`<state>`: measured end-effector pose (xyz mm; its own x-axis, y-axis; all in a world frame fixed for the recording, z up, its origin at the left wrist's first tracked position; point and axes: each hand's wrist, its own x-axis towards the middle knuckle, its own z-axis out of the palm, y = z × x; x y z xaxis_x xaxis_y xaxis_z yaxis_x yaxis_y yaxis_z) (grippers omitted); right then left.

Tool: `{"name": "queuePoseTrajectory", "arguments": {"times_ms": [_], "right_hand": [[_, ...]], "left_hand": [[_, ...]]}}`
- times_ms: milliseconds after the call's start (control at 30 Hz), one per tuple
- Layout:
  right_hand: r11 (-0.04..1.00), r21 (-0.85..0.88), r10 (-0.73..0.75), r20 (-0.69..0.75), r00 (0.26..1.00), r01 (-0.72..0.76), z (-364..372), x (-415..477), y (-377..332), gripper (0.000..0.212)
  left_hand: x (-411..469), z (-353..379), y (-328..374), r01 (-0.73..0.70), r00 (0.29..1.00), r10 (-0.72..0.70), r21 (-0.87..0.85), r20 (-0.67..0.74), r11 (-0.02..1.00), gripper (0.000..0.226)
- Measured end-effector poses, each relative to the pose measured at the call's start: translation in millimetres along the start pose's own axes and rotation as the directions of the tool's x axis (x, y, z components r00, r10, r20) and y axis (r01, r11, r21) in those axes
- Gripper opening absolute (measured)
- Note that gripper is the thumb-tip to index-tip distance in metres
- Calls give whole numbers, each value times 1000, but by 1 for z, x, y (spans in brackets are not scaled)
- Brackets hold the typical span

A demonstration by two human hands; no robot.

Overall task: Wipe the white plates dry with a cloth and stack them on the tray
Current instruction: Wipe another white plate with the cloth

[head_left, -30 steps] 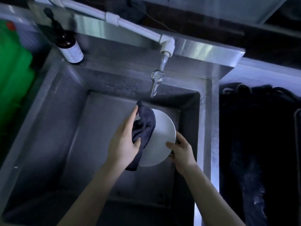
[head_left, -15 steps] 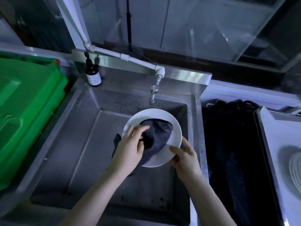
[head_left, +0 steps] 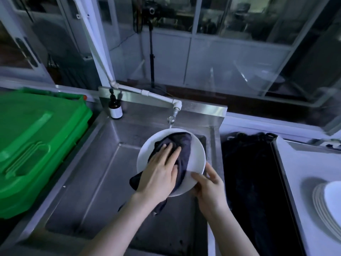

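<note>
Since half a second ago your view has tipped upward, and your left hand [head_left: 158, 174] has gone from curled to flat on the cloth [head_left: 182, 143].

Head view: that left hand lies with straight, spread fingers, pressing the dark cloth onto the face of the white plate [head_left: 197, 156], just right of the frame's centre, above the steel sink [head_left: 103, 172] and below the tap [head_left: 172, 119]. Hand and cloth hide the plate's lower left, and a tail of cloth hangs under your wrist. Your right hand [head_left: 210, 187] pinches the plate's near rim, thumb on top; most of its fingers are hidden beneath.

At the right edge the tray [head_left: 299, 163] holds a stack of plates [head_left: 324, 202], both cut off by the frame. The black mass [head_left: 249, 172] between sink and tray is too dark to make out.
</note>
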<state>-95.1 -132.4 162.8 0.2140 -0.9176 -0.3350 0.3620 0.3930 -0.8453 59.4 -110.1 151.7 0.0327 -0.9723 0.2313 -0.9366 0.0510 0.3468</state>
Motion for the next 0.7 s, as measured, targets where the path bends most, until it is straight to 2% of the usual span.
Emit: {"name": "queuePoseTrajectory", "arguments": {"times_ms": [100,167,267,400,467,600,700], "right_hand": [[998,-21,-53,-12,999,53,-13,-6,-24,51],[997,-9,-72,7,997,72,-21,-13,-37,50],[999,-5,-51,83,995,52,-26,-29,-40,47],[1000,15,-8,141,990,6,-24,-47,-33,45],[1000,26,-11,138,990,7,-25,-52,-34,47],[998,7,-58,104,993,58,-24,-55,-44,52],[997,34,-76,68,995,74,-19,-49,-47,50]], "left_hand": [[-21,-10,1,69,998,-68,31,-15,997,55],[-36,-16,14,-6,999,9,67,-50,998,51],[-44,-15,43,-161,987,161,115,6,980,52],[-25,-15,56,-237,971,230,155,61,959,58],[-16,-17,49,-188,982,182,151,55,970,59],[-12,-29,24,14,1000,-17,182,14,983,58],[-27,-39,14,-50,999,52,202,-6,978,58]]}}
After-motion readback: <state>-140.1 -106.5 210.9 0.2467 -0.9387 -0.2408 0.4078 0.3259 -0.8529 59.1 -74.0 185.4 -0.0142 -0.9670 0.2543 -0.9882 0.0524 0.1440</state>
